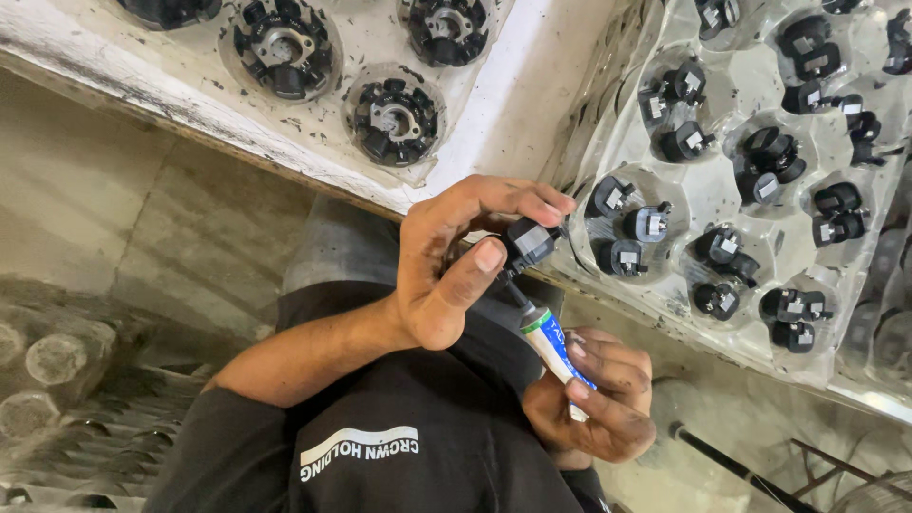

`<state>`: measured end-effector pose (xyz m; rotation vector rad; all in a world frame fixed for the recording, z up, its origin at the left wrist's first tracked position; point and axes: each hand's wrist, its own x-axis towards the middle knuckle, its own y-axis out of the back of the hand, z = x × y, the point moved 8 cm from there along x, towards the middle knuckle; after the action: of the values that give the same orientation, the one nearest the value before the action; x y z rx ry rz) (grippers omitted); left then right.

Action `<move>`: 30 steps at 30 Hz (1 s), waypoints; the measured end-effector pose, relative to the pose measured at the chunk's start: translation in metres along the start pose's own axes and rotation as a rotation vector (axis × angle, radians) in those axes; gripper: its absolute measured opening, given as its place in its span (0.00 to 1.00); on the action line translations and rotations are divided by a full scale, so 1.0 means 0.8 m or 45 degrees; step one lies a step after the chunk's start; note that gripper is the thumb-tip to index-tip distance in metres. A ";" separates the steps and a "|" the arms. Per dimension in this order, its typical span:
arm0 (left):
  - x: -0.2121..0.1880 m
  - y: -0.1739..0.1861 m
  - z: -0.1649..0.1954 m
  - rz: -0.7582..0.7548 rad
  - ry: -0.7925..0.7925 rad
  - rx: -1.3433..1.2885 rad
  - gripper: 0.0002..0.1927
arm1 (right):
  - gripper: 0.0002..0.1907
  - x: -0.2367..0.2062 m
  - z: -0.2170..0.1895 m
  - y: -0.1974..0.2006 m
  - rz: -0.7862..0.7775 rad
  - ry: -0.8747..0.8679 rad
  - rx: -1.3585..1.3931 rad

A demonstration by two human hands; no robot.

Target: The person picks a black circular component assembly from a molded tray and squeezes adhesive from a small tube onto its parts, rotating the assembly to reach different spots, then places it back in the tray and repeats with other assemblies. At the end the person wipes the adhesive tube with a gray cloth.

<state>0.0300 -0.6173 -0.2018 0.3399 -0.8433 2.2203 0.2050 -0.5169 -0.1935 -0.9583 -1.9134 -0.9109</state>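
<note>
My left hand [446, 261] pinches a small black part with a grey face [528, 242] between thumb and fingers, just in front of the table edge. Lower down, my right hand [594, 404] grips a small white, blue and green tube [553, 344]. The tube's black nozzle [516, 294] points up and touches the underside of the part. My dark shirt fills the lower middle of the view.
A clear plastic tray [722, 180] with round pockets holds several similar black parts at the right. A white tray [494, 104] with round black wound parts [394, 119] lies at the top left. Concrete floor and stacked grey pieces [57, 370] are at the left, a black rod [731, 465] at the lower right.
</note>
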 end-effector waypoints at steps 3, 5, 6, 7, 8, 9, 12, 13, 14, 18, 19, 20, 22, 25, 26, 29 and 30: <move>-0.003 0.002 -0.008 0.045 0.025 -0.109 0.19 | 0.15 0.002 0.001 -0.002 -0.017 0.006 0.031; -0.004 0.003 -0.010 0.057 0.018 -0.123 0.19 | 0.15 0.001 0.002 -0.003 -0.009 0.003 0.036; -0.005 0.004 -0.011 0.059 0.014 -0.126 0.19 | 0.16 0.000 0.003 -0.003 0.004 -0.005 0.033; -0.005 0.004 -0.012 0.061 0.010 -0.128 0.19 | 0.16 0.000 0.004 -0.002 0.016 -0.012 0.029; -0.005 0.004 -0.012 0.063 0.009 -0.137 0.20 | 0.16 -0.001 0.004 -0.003 0.012 -0.010 0.026; -0.005 0.005 -0.014 0.069 0.009 -0.153 0.20 | 0.16 -0.001 0.004 -0.003 0.009 -0.006 0.024; -0.006 0.006 -0.017 0.093 0.009 -0.206 0.21 | 0.16 -0.003 0.005 -0.002 0.015 -0.024 0.030; -0.006 0.006 -0.018 0.101 0.006 -0.219 0.21 | 0.16 -0.003 0.006 -0.001 0.019 -0.036 0.034; -0.006 0.007 -0.018 0.107 0.001 -0.222 0.21 | 0.16 -0.004 0.006 -0.001 0.017 -0.037 0.034; -0.007 0.013 -0.025 0.166 0.039 -0.398 0.23 | 0.17 -0.005 0.007 -0.003 0.031 -0.017 0.008; -0.007 0.014 -0.027 0.189 0.057 -0.465 0.23 | 0.17 -0.006 0.007 -0.004 0.040 -0.005 -0.005; -0.007 0.015 -0.031 0.218 0.081 -0.545 0.23 | 0.18 -0.007 0.008 -0.002 0.097 0.002 -0.020; -0.011 0.014 -0.040 0.308 0.142 -0.759 0.22 | 0.20 -0.009 0.011 0.000 0.208 0.014 -0.051; -0.019 0.004 -0.059 0.468 0.254 -1.100 0.21 | 0.20 -0.015 0.016 0.010 0.458 0.058 0.005; -0.021 0.001 -0.065 0.514 0.290 -1.171 0.21 | 0.20 -0.013 0.016 0.007 0.433 0.073 -0.005; -0.027 -0.002 -0.075 0.598 0.338 -1.241 0.20 | 0.19 -0.010 0.016 0.000 0.349 0.103 -0.013; -0.028 -0.002 -0.076 0.615 0.343 -1.240 0.19 | 0.19 -0.009 0.016 -0.002 0.319 0.105 0.000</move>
<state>0.0471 -0.5881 -0.2573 -0.6693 -1.8318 1.8865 0.2026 -0.5090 -0.2056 -1.1142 -1.6794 -0.7901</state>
